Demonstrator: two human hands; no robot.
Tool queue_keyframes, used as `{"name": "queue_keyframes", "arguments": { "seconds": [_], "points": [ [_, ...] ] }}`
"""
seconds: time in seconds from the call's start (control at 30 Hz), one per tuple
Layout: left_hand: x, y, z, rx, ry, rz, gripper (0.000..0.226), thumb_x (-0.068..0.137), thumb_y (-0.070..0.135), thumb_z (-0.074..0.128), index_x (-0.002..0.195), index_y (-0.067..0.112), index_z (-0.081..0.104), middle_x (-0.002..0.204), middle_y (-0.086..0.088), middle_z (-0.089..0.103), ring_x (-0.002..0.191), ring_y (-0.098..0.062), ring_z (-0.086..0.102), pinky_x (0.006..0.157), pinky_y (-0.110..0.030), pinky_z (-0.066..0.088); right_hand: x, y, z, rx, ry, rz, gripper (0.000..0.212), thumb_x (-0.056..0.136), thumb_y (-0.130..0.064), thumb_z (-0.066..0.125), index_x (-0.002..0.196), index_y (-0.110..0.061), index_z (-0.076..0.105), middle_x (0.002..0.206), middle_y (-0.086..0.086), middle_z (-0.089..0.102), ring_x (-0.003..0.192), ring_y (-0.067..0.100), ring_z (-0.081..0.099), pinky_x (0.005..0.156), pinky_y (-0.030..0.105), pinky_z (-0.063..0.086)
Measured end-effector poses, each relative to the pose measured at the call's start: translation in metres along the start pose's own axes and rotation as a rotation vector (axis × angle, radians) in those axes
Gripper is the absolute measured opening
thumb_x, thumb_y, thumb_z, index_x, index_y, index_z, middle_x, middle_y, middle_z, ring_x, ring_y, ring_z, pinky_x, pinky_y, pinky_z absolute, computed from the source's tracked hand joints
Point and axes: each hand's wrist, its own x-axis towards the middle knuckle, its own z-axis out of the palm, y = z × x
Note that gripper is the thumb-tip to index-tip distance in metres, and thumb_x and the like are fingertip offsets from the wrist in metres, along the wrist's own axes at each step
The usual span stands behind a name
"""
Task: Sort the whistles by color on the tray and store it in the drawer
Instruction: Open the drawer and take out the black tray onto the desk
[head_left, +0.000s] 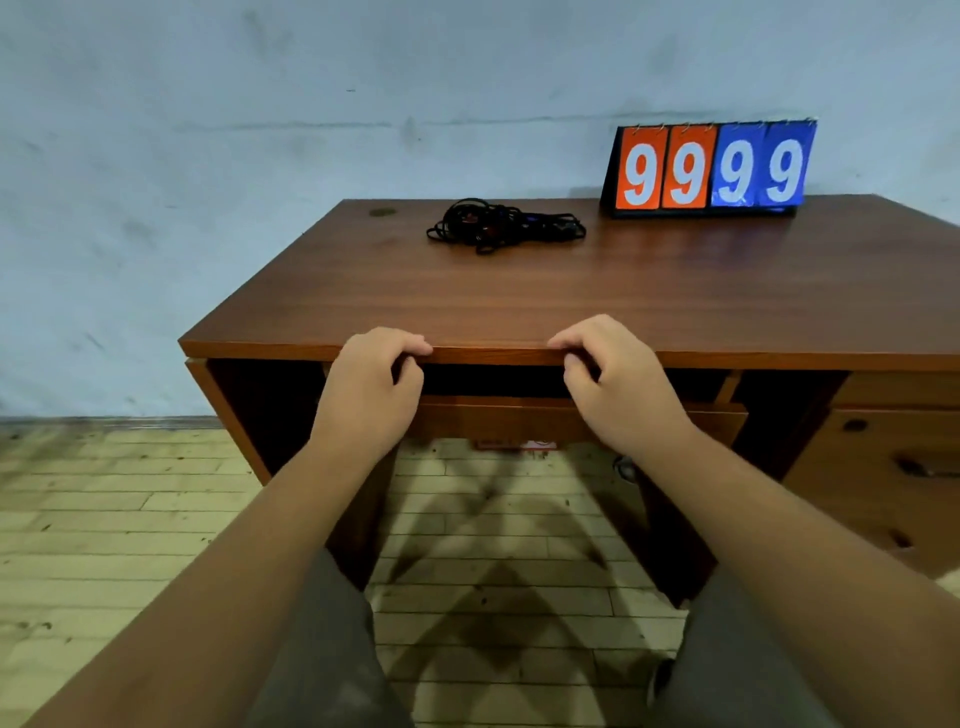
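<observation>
A tangle of black cords (506, 226), with small red and blue pieces among it, lies on the back middle of the brown desk (519, 291). No tray is in view. Below the desktop's front edge, a wide drawer (498, 421) stands slightly out, with a dark gap above its front panel. My left hand (369, 395) and my right hand (618, 384) are at this gap, about a drawer's half-width apart. Their fingers are curled in over the drawer's top edge and the thumbs touch the desktop's front edge. The inside of the drawer is hidden.
A flip scoreboard (709, 169) reading 9999 in orange and blue stands at the desk's back right. A drawer cabinet (883, 457) fills the desk's right side. My knees are under the desk's front, over a pale brick floor (104, 519). A grey wall is behind.
</observation>
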Motion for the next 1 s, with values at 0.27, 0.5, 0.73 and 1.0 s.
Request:
{"name": "queue_keyframes", "arguments": {
  "seconds": [0.27, 0.5, 0.73, 1.0],
  "points": [
    [-0.044, -0.023, 0.05, 0.163, -0.267, 0.103, 0.067, 0.109, 0.033, 0.059, 0.169, 0.019, 0.034, 0.175, 0.005, 0.03, 0.164, -0.016, 0.018, 0.129, -0.026, 0.006, -0.048, 0.032, 0.034, -0.166, -0.089, 0.017, 0.04, 0.102, -0.017, 0.062, 0.142, -0.02, 0.066, 0.14, -0.006, 0.064, 0.136, 0.014, 0.053, 0.12, 0.03, 0.039],
    [-0.046, -0.04, 0.076, 0.291, -0.244, 0.11, 0.084, 0.101, 0.046, 0.066, 0.171, 0.022, 0.026, 0.175, 0.004, 0.031, 0.163, -0.021, 0.022, 0.134, -0.044, 0.02, -0.06, 0.058, 0.051, -0.281, -0.112, 0.081, 0.059, 0.098, -0.031, 0.063, 0.155, -0.017, 0.056, 0.153, -0.001, 0.06, 0.149, 0.022, 0.046, 0.131, 0.044, 0.029],
    [-0.056, -0.02, 0.056, 0.297, -0.191, 0.077, 0.06, 0.102, 0.042, 0.063, 0.159, 0.032, 0.048, 0.159, 0.013, 0.051, 0.148, -0.018, 0.042, 0.122, -0.047, 0.033, -0.07, 0.046, 0.045, -0.226, 0.012, 0.113, 0.035, 0.103, -0.034, 0.062, 0.136, -0.026, 0.072, 0.129, -0.011, 0.071, 0.122, 0.014, 0.059, 0.111, 0.042, 0.046],
    [-0.083, -0.015, 0.024, 0.247, -0.21, 0.057, 0.042, 0.105, 0.04, 0.061, 0.147, 0.04, 0.061, 0.14, 0.023, 0.061, 0.132, -0.012, 0.049, 0.11, -0.043, 0.037, -0.083, 0.02, 0.027, -0.181, 0.03, 0.226, 0.027, 0.106, -0.033, 0.053, 0.104, -0.03, 0.08, 0.095, -0.021, 0.072, 0.097, 0.01, 0.054, 0.086, 0.037, 0.05]
  ]
}}
